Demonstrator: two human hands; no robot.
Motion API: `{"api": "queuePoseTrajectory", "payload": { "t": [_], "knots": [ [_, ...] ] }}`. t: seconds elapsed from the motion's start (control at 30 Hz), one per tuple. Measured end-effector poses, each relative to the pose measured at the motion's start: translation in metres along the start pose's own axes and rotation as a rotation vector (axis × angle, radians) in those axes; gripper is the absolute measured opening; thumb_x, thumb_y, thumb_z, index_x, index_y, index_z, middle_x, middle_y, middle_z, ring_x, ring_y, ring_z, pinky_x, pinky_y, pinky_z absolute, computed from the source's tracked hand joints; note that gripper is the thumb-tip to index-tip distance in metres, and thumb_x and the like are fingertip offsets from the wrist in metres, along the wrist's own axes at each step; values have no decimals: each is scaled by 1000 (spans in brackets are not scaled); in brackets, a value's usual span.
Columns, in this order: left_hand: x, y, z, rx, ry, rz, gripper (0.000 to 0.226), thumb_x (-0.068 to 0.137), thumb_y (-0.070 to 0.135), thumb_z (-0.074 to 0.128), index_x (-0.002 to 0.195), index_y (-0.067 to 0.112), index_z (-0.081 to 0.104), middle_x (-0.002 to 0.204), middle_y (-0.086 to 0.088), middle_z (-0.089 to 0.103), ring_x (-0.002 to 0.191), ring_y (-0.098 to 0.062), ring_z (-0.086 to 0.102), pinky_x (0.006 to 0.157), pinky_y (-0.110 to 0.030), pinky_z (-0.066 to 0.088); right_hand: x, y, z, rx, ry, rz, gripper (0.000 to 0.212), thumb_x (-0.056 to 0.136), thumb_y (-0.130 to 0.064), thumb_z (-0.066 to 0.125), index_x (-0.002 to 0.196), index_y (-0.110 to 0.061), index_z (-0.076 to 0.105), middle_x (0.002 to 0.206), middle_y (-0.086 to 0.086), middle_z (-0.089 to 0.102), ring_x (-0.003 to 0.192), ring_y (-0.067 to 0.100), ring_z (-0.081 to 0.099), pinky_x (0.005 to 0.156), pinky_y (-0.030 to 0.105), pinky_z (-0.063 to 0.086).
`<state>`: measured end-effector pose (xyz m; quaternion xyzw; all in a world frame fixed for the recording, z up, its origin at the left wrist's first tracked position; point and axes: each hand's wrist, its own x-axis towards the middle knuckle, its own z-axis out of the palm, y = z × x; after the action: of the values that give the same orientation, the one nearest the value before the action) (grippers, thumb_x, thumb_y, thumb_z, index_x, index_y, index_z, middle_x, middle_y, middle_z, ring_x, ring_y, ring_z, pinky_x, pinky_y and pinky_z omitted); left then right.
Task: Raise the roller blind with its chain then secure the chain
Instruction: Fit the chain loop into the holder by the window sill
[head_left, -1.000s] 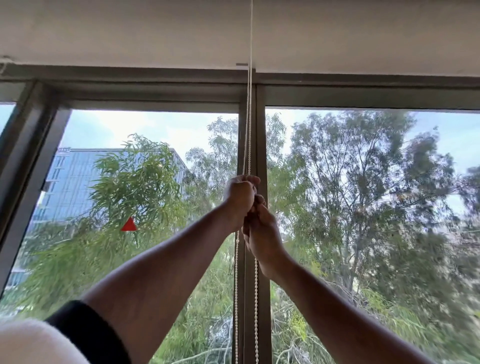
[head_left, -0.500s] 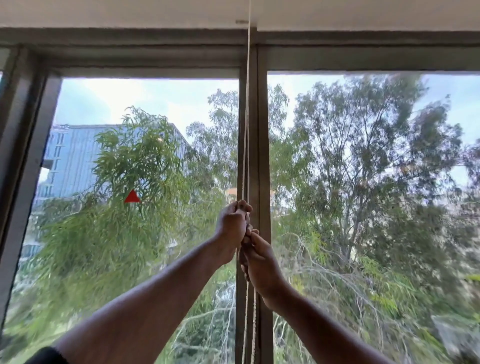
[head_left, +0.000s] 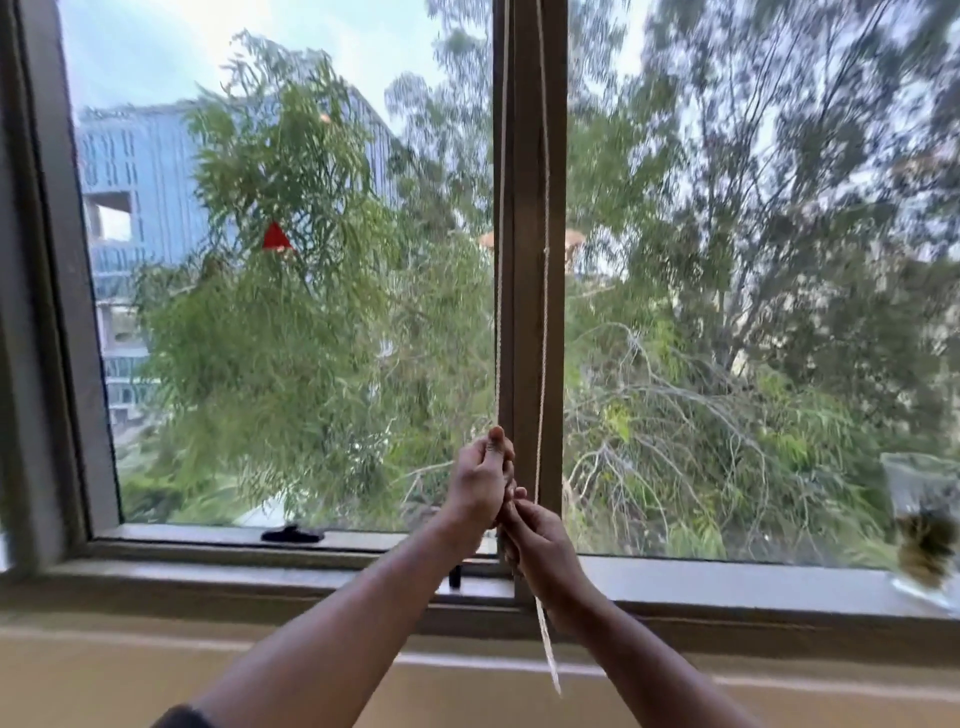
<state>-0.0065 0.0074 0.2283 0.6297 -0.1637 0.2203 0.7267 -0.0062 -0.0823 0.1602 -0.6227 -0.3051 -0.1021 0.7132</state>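
The white bead chain (head_left: 544, 322) hangs as two strands in front of the brown centre window post (head_left: 529, 156). My left hand (head_left: 480, 480) is closed around the left strand near the bottom of the pane. My right hand (head_left: 540, 545) sits just below and to the right of it, fingers closed on the chain, whose loose end dangles beneath my right wrist. The two hands touch each other. The roller blind itself is out of the picture above.
The window sill (head_left: 727, 577) runs across below the hands. A black latch (head_left: 292, 533) lies on the lower frame at left. A clear glass jar with a plant (head_left: 922, 525) stands on the sill at far right. A tan wall (head_left: 104, 675) lies beneath.
Both hands have pulled the chain down from mid-window to just above the sill. The view has tilted down, so the blind's bottom edge and the top frame have left the picture.
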Motion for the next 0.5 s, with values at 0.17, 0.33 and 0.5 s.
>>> {"api": "queuePoseTrajectory", "payload": {
  "t": [0.17, 0.33, 0.5],
  "knots": [
    [-17, -51, -18, 43, 5, -59, 38, 108, 29, 33, 74, 15, 42, 43, 10, 36, 33, -3, 32, 37, -17, 33, -21, 66, -15, -122, 4, 101, 35, 107, -21, 48, 75, -18, 63, 54, -8, 41, 48, 7, 32, 44, 19, 25],
    [-46, -104, -40, 123, 7, -124, 41, 107, 36, 33, 74, 16, 45, 51, 9, 37, 39, -5, 33, 41, -23, 30, -59, 114, -17, -257, 15, 198, 32, 105, -24, 54, 83, -6, 69, 57, -10, 49, 53, 6, 40, 52, 22, 33],
    [-64, -145, -42, 218, 80, -152, 44, 106, 41, 32, 71, 17, 44, 49, 10, 36, 39, -5, 29, 38, -21, 24, -80, 152, -26, -426, -32, 237, 32, 103, -25, 56, 75, -19, 68, 59, -25, 61, 58, -4, 51, 62, 22, 37]
  ]
}}
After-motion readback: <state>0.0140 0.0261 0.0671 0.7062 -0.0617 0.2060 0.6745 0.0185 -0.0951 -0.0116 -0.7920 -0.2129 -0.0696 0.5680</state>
